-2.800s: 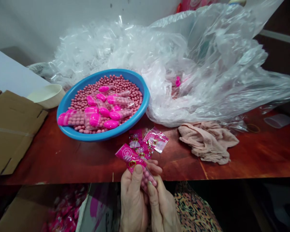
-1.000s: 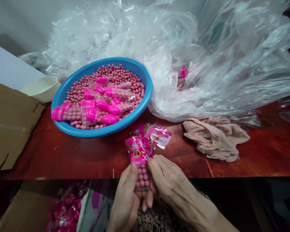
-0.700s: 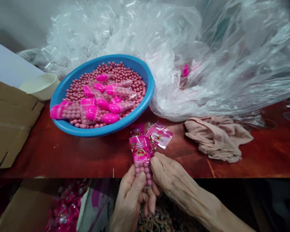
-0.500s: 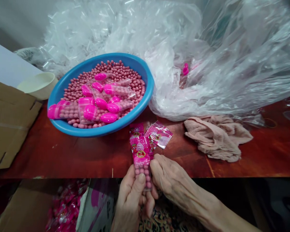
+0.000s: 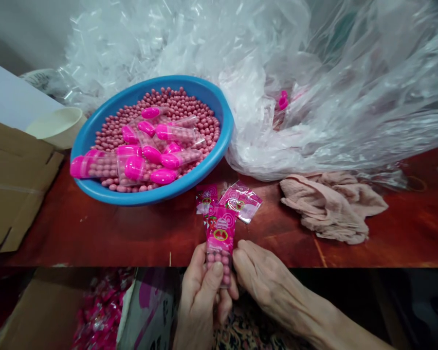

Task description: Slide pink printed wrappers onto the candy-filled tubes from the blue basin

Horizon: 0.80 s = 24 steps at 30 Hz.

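Note:
My left hand (image 5: 200,301) and my right hand (image 5: 263,279) are both closed on one pink printed packet (image 5: 219,245) with a tube of pink beads inside it, held upright at the table's near edge. The left thumb presses its lower front; the right fingers pinch its right side. Just beyond lie a few flat pink packets (image 5: 241,200) on the red table (image 5: 95,233). A blue basin (image 5: 219,146) behind them holds pink beads and several bead-filled tubes with bright pink caps (image 5: 156,155).
Crumpled clear plastic bags (image 5: 314,97) fill the back and right. A beige cloth (image 5: 332,206) lies at right. A cardboard box (image 5: 10,184) and a cream bowl (image 5: 54,126) sit at left. Below the table edge a box holds finished pink packets (image 5: 98,311).
The packet was tilted left in both hands; now it stands upright with the bead tube deeper in it. My right hand shifted from under it to its right side. The view drifted down.

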Available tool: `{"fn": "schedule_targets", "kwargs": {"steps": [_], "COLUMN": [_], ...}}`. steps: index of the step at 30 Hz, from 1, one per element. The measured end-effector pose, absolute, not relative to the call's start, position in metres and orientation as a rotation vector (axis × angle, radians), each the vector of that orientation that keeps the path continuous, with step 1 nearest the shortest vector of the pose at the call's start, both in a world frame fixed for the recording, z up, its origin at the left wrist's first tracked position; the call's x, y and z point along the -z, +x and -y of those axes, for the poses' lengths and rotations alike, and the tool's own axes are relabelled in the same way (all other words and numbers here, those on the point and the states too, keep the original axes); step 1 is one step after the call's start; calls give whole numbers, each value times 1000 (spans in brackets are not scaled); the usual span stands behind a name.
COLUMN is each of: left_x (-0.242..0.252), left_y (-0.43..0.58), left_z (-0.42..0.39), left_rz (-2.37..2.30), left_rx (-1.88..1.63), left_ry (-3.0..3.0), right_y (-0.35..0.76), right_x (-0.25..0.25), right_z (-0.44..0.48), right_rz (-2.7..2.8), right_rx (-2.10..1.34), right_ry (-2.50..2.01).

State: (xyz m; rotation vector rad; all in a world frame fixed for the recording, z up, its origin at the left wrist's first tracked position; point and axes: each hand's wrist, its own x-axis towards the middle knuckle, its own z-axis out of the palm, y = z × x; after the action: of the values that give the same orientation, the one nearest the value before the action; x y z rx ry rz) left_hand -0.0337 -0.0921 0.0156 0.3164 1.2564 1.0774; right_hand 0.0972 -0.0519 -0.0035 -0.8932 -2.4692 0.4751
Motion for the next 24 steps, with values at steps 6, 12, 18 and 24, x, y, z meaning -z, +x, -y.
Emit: {"fn": "schedule_targets", "kwargs": {"steps": [6, 12, 18, 24], "left_x": [-11, -16, -8, -13], "left_y": [-30, -23, -26, -30], "left_z": [91, 91, 92, 89], "left_rz": [-1290, -1370, -1260, -1102], "left_rx": [-1045, -996, -1009, -1109], "left_ry": [533, 589, 396, 258], "right_y": [101, 82, 69, 68], "right_x": [-1, -8, -4, -1], "right_z": [53, 46, 54, 66], "right_rz": [1867, 1056, 841, 1048], "right_rx": [-1159, -1779, -1953, -1706], "right_ry": [-1209, -1248, -1254, -1267]}}
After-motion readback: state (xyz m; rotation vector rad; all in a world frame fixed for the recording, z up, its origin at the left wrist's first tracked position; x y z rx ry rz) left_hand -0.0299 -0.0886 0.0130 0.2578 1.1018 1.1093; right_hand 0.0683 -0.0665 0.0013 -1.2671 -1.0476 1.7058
